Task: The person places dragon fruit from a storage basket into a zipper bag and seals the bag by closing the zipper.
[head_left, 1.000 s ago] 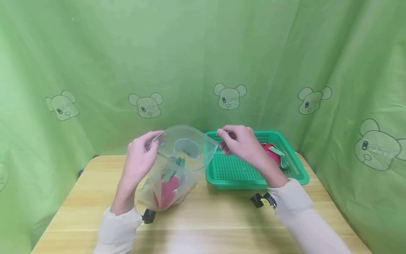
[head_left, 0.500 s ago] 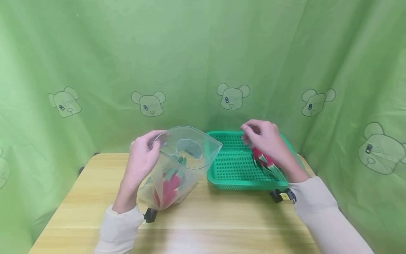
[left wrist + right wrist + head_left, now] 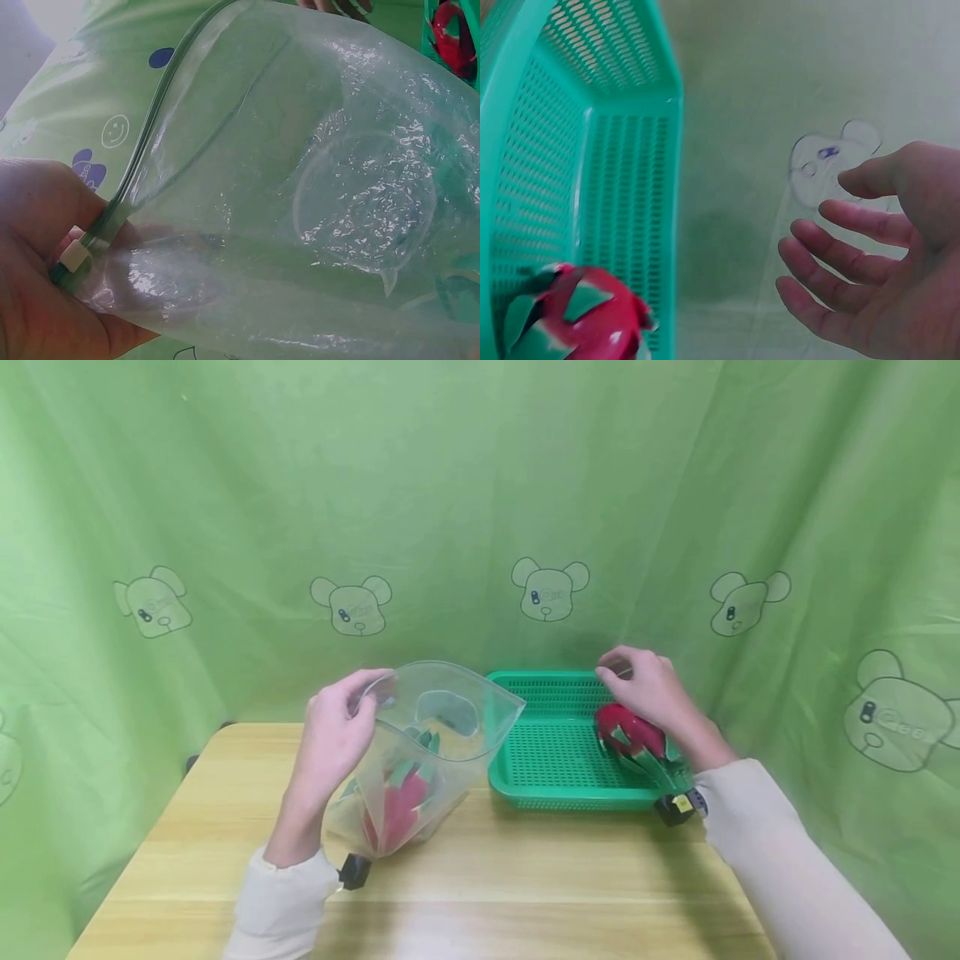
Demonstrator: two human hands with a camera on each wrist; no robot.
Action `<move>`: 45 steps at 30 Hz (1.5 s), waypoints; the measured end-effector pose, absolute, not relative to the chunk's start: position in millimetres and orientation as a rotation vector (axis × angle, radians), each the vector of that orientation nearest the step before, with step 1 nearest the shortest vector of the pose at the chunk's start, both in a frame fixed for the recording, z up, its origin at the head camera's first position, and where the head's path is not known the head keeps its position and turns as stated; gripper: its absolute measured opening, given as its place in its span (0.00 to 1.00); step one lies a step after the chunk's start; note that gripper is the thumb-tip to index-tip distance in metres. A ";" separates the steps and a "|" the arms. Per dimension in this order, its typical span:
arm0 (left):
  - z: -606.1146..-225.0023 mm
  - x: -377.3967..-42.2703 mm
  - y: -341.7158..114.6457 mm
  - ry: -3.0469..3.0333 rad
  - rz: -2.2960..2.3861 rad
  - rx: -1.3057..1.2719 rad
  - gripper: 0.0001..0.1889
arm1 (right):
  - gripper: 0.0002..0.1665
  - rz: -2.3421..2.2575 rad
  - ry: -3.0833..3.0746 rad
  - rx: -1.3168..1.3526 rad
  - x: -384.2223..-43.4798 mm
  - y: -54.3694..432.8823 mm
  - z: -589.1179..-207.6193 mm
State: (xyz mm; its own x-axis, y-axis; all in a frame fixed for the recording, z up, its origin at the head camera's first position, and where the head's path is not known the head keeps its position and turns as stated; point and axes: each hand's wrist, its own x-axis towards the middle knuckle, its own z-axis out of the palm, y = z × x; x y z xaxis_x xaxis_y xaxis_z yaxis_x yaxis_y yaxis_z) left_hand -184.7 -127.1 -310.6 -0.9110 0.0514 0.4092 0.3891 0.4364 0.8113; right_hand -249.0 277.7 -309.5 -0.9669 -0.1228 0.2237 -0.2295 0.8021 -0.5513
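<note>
My left hand [image 3: 341, 718] pinches one corner of a clear zip bag [image 3: 465, 756] by its rim, close to the white slider [image 3: 73, 256]. The bag's mouth gapes upward and to the right. Inside, at the bottom, sits a red dragon fruit [image 3: 397, 810] with green leafy scales. My right hand [image 3: 648, 685] hovers above the right part of a green basket [image 3: 555, 797], fingers loosely bent with nothing in them. Below it a second dragon fruit [image 3: 630, 731] lies in the basket, and in the right wrist view the fingers are well apart from it.
The basket stands at the back right of the wooden table [image 3: 480, 893], just beside the bag. A green curtain [image 3: 450, 485] with bear-head drawings hangs close behind and at both sides. Black wrist cameras sit under both sleeves.
My right hand has let go of the bag's right corner and moved right, over the second dragon fruit. The left hand keeps hold of the bag and has hardly moved.
</note>
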 end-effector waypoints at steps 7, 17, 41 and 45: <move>-312.5 -186.0 -127.3 -2.369 -1.463 -0.379 0.17 | 0.29 0.907 -2.945 0.211 -262.8 300.3 -327.6; -314.6 -186.5 -128.0 -2.368 -1.452 -0.384 0.17 | 0.40 0.977 -3.110 0.051 -276.6 322.6 -350.2; -315.1 -183.5 -130.2 -2.358 -1.516 -0.346 0.16 | 0.61 0.848 -3.396 -0.002 -284.3 342.4 -380.8; -315.0 -184.1 -129.3 -2.350 -1.521 -0.346 0.16 | 0.65 0.877 -3.444 0.041 -286.7 342.1 -382.8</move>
